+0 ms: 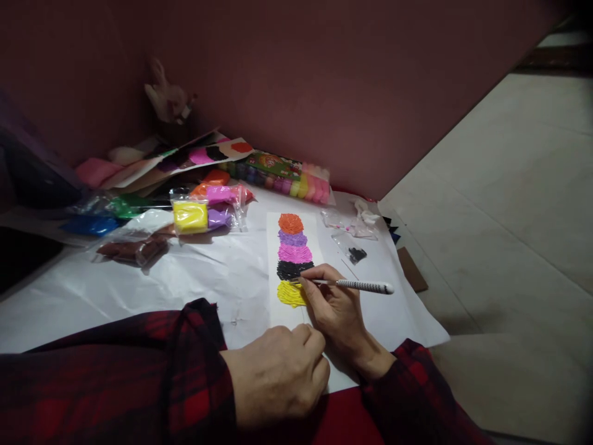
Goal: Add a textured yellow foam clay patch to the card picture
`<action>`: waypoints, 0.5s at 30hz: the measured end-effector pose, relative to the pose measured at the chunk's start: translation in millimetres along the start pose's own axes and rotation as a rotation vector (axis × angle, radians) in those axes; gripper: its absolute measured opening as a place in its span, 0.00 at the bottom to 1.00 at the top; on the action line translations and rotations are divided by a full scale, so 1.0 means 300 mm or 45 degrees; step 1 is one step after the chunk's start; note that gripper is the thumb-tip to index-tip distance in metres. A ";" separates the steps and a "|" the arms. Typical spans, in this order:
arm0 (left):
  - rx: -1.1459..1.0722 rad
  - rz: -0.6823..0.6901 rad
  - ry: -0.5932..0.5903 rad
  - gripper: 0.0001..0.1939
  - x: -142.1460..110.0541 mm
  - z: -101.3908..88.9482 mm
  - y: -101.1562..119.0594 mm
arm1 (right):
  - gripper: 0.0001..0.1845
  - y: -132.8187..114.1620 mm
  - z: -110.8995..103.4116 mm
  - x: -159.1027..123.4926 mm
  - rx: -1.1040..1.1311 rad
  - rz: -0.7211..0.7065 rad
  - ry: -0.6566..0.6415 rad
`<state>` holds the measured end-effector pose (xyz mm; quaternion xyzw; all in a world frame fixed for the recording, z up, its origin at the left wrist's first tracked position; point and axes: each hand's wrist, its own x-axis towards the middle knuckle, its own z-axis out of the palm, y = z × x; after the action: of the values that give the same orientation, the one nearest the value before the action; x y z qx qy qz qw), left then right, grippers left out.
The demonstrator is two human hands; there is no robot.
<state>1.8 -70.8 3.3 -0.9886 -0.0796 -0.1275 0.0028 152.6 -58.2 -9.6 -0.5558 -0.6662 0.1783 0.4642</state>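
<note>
My right hand pinches a slim modelling tool with a white, dark-patterned handle. Its thin metal end reaches the border between the black and yellow clay patches. These patches belong to a column of textured clay on a white paper strip: orange on top, then purple, pink, black and yellow. My left hand rests curled closed at the strip's near end, below the yellow patch. Its fingertips are tucked under, so anything inside them is hidden.
Bagged clay lies at the left, including yellow, brown and blue. Behind are a clay multipack and another clay-covered strip. A small bag with black clay lies to the right. A pink wall bounds the back.
</note>
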 end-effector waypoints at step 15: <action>-0.017 -0.012 0.051 0.07 -0.003 0.005 0.001 | 0.05 -0.006 0.004 0.004 -0.128 -0.096 -0.007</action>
<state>1.5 -71.3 1.6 -0.9855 -0.0833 -0.1479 -0.0027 150.6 -57.3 -8.4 -0.5525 -0.6960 0.1286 0.4403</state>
